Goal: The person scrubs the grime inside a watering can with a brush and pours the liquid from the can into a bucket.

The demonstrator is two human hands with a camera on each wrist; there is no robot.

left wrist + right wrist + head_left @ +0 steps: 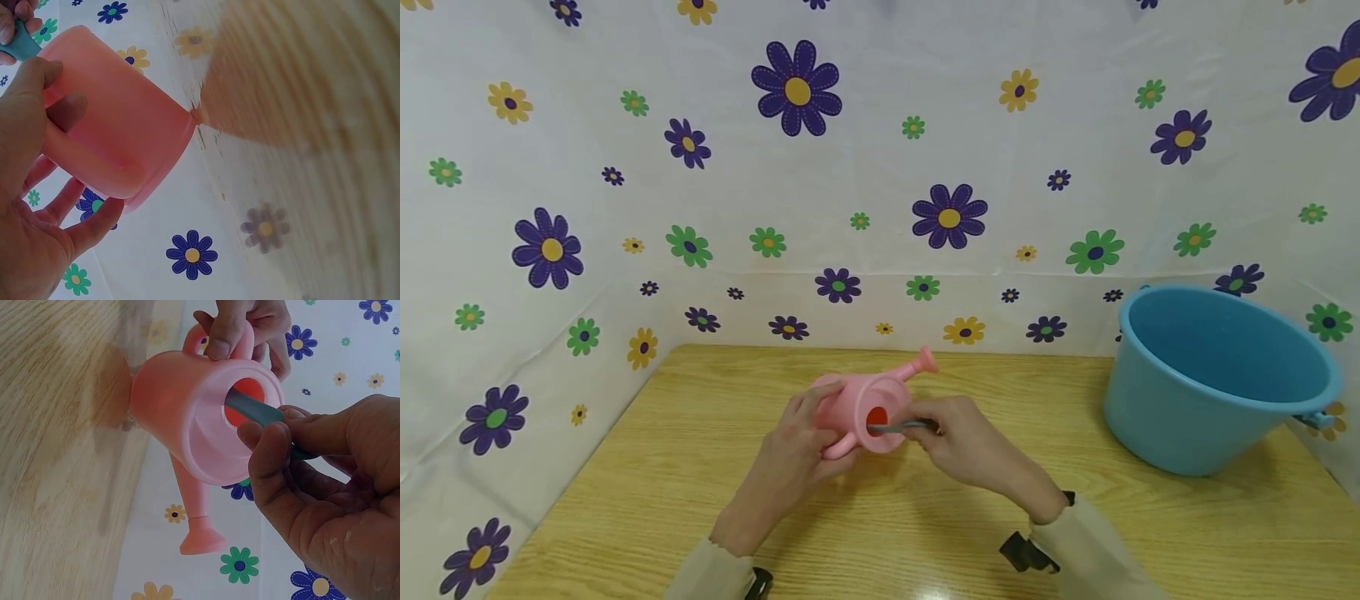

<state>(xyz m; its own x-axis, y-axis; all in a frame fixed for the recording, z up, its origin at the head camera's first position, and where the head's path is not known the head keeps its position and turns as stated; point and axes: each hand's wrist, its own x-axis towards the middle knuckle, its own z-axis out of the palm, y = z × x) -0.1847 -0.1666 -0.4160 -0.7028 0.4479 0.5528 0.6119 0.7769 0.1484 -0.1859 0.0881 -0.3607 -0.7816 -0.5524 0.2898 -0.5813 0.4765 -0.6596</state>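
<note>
Left hand (797,452): fingers round pink watering can (847,406), tilted at bench (715,387). Right hand (964,439): fingers pinch blue-grey tool (261,414), end inside can. Apparent step: working inside; next likely needs can steadied.

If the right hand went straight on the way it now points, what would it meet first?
Most likely the pink watering can, around its opening: the right hand points there, and the teal tool it holds reaches inside. How close the hand is to the can is hard to judge.
</note>
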